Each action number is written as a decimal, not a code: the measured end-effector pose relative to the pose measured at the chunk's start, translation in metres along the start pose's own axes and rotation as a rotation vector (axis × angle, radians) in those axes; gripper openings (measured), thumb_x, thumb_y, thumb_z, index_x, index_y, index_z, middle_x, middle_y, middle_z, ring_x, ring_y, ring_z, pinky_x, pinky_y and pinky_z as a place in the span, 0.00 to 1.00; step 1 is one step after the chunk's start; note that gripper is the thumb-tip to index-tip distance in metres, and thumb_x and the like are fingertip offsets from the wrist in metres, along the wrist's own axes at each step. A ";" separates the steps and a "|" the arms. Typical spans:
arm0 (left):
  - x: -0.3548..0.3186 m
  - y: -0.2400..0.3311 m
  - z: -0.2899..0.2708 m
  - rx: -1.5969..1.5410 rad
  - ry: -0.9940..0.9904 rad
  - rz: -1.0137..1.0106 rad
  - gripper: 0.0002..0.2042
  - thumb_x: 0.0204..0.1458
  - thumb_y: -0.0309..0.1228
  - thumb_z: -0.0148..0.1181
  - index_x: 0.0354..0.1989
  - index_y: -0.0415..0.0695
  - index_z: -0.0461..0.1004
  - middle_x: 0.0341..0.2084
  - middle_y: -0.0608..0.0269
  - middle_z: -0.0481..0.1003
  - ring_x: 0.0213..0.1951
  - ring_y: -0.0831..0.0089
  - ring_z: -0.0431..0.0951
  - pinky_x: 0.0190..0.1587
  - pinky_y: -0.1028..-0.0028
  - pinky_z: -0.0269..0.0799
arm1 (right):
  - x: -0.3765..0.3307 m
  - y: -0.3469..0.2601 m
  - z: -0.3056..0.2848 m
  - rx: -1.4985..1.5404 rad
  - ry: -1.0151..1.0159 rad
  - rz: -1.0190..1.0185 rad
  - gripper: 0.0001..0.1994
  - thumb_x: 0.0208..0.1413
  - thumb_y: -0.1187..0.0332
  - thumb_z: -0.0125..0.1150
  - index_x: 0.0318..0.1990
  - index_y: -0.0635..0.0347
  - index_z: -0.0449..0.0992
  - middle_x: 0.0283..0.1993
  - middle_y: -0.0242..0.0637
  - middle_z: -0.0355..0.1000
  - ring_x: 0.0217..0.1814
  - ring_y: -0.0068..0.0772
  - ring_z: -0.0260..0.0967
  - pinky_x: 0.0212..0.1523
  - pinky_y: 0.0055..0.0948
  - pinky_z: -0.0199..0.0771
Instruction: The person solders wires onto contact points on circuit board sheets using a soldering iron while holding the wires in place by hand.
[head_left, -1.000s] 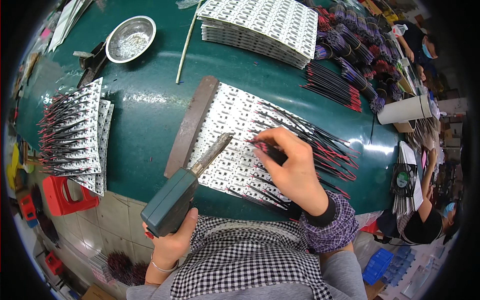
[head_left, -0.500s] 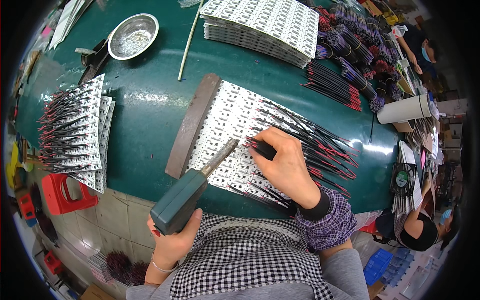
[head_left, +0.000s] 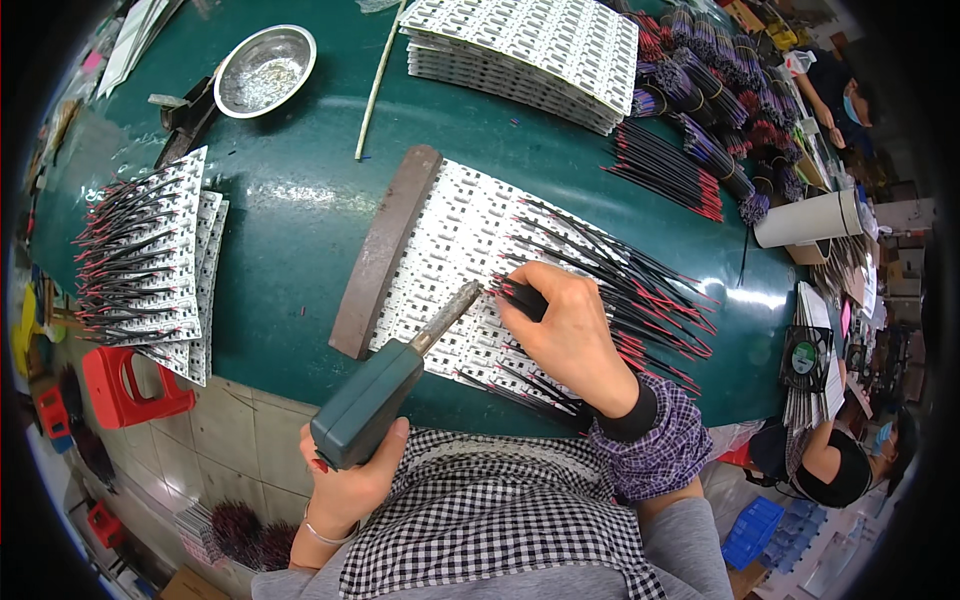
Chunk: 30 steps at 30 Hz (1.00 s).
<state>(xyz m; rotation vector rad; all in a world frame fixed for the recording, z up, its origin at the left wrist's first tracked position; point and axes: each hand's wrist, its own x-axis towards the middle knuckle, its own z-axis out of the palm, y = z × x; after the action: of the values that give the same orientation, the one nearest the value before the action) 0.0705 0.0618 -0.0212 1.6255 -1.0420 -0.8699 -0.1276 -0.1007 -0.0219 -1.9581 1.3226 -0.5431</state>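
Note:
My left hand [head_left: 352, 482] is wrapped round the handle of a dark green soldering gun [head_left: 368, 402]. Its metal tip points up and to the right, close to the fingertips of my right hand [head_left: 572, 335]. That hand is closed on a small bunch of black wires [head_left: 522, 298] with red ends, low over a white circuit board panel [head_left: 440, 250]. Many black wires [head_left: 640, 285] with red ends lie across the panel's right part. A brown bar [head_left: 385, 255] lies along the panel's left edge. Whether the tip touches a wire I cannot tell.
A stack of white panels [head_left: 525, 50] stands at the back, beside bundled wires [head_left: 700, 90] and a row of black wires [head_left: 665, 170]. Wired panels [head_left: 150, 260] lie at the left edge, below a metal bowl [head_left: 265, 72]. Two people work at the right.
The soldering gun and my left hand have shifted slightly right, bringing the tip nearer my right fingertips. My right hand has barely moved and still grips the wires.

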 end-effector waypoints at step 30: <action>0.000 0.001 0.001 -0.011 -0.008 0.020 0.09 0.44 0.19 0.68 0.35 0.34 0.79 0.27 0.60 0.79 0.25 0.77 0.77 0.27 0.77 0.71 | 0.013 -0.003 -0.009 0.032 -0.090 0.032 0.08 0.48 0.72 0.65 0.30 0.71 0.77 0.24 0.53 0.73 0.25 0.54 0.73 0.30 0.41 0.72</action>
<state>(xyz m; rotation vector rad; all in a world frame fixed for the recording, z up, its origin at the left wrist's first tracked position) 0.0696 0.0615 -0.0203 1.6011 -1.0559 -0.8684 -0.1269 -0.1155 -0.0141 -1.9096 1.2797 -0.4520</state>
